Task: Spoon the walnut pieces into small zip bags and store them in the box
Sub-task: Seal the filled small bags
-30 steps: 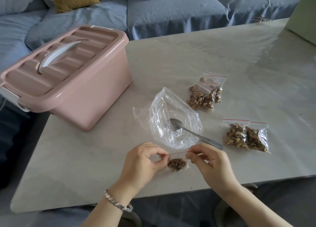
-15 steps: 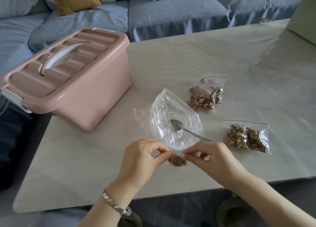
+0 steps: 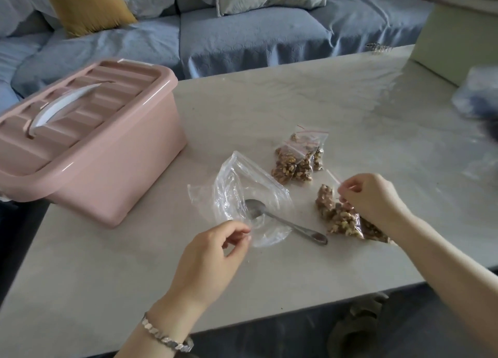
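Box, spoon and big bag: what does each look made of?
Box: pink plastic, smooth semi-gloss, judging by moulded lid ribs and soft highlights. Spoon: metal, likely steel, grey with a dull shine. Big bag: thin clear plastic film, crinkled and see-through.

Pink box (image 3: 107, 166) sits at the left, lid on, white handle flat. The big clear bag (image 3: 237, 179) lies crumpled and nearly empty, with the spoon (image 3: 285, 221) bowl in its mouth. Filled walnut zip bags (image 3: 295, 163) are piled beyond; nearer bags (image 3: 342, 220) lie by the spoon's handle.
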### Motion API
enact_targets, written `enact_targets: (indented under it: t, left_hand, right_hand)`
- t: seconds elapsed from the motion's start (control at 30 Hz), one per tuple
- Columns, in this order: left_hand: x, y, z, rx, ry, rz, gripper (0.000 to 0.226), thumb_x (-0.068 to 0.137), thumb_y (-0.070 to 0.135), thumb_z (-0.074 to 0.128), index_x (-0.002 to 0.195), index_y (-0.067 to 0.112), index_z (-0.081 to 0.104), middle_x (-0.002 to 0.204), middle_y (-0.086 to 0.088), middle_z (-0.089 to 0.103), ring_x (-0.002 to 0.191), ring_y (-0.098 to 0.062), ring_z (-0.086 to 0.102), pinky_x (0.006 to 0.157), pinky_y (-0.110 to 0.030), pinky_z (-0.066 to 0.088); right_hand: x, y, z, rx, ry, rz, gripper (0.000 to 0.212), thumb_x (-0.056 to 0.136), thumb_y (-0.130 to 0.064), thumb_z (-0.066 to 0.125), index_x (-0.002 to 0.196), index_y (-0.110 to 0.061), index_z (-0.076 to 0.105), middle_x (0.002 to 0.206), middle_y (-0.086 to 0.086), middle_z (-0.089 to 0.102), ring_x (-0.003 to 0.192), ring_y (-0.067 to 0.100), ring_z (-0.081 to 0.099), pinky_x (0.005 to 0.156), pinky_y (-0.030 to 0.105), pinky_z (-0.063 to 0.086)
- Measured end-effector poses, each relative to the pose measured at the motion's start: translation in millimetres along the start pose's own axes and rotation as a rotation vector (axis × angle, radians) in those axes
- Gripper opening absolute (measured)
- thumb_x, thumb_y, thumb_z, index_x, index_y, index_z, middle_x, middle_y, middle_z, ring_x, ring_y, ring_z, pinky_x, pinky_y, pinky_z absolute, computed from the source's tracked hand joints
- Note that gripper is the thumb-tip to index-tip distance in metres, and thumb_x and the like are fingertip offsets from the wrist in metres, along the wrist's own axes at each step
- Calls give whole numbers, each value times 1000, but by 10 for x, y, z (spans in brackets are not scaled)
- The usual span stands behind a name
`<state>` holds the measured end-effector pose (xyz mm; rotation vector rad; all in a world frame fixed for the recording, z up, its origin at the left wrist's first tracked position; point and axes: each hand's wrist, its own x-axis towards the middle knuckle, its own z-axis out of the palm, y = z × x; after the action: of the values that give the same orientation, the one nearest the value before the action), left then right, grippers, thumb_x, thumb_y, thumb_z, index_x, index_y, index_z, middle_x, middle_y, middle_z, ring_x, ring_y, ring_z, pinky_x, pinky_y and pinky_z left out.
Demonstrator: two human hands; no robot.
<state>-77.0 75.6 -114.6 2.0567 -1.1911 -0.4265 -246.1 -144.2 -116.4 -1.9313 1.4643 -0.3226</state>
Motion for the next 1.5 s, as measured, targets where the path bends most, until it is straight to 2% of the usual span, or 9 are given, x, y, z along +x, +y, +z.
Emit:
enact_targets:
  t: [0.2, 0.33, 0.53, 0.7, 0.87, 0.97, 1.13, 1.3, 1.5]
  left_hand:
    - [-66, -59, -32, 49, -78, -78, 9, 84, 28, 64, 90, 34, 66, 89, 33, 61, 84, 4, 59, 78, -17, 47]
    - [-96, -63, -87, 58, -67, -73, 9, 85, 29, 62, 92, 33, 66, 80, 23, 65, 88, 8, 57, 78, -14, 46]
    - [-150, -38, -175, 46, -51, -82, 10, 85, 30, 61, 86, 40, 62, 92, 38, 57, 86, 9, 58, 80, -14, 46]
    - [-129, -68, -206, 46, -47, -58, 12, 85, 28, 62, 86, 40, 62, 94, 40, 54, 85, 8, 58, 80, -15, 45]
    - [-35, -36, -181, 29, 25, 14, 13, 83, 25, 65, 92, 36, 65, 88, 29, 63, 86, 9, 58, 78, -12, 45]
    - [59, 79, -157, -15, 96, 134, 29, 81, 26, 66, 107, 36, 59, 102, 26, 59, 98, 10, 54, 80, -4, 39]
    - [76, 258, -7, -190, -53, 111, 61, 78, 35, 71, 125, 46, 34, 121, 44, 42, 115, 17, 39, 93, -4, 35]
    - [51, 127, 233, -311, -185, -47, 15, 80, 18, 71, 86, 31, 68, 84, 13, 71, 79, 6, 64, 68, -9, 41]
    - [-26, -53, 338, -30, -59, 96, 9, 84, 15, 61, 79, 23, 64, 74, 8, 59, 76, -4, 56, 65, -12, 41]
  right_hand:
    - [155, -301, -5, -355, 224, -171, 31, 88, -22, 53, 118, -15, 59, 118, 8, 59, 112, 29, 50, 84, 36, 45]
    - [444, -574, 208, -353, 154, -231, 25, 88, -27, 53, 99, -9, 64, 104, 9, 62, 95, 29, 57, 71, 34, 48]
    - [779, -650, 505, -254, 66, -53, 40, 90, -34, 54, 59, -14, 39, 74, 8, 59, 63, 25, 53, 42, 22, 31]
    - [672, -636, 520, 64, 89, -70, 35, 84, -26, 64, 53, -13, 53, 58, 2, 53, 58, 22, 51, 51, 25, 36]
    - [210, -742, 278, 123, 145, -311, 10, 84, -24, 65, 75, -18, 66, 64, -8, 58, 59, 12, 53, 53, 24, 40]
    - [-176, -712, 73, 175, 127, -457, 6, 81, -16, 69, 78, -21, 66, 71, -8, 62, 63, 2, 55, 58, 6, 40]
    - [-732, -472, 80, 284, -99, -487, 21, 76, -13, 71, 70, -32, 63, 67, -15, 68, 65, -4, 61, 61, 4, 42]
    - [-917, -237, 413, 268, -272, -483, 24, 78, -9, 70, 73, -32, 66, 79, -17, 68, 75, -1, 64, 69, 11, 49]
    - [-889, -151, 763, 257, -325, -421, 17, 81, -17, 69, 91, -29, 66, 88, -18, 67, 89, -6, 58, 73, 8, 45]
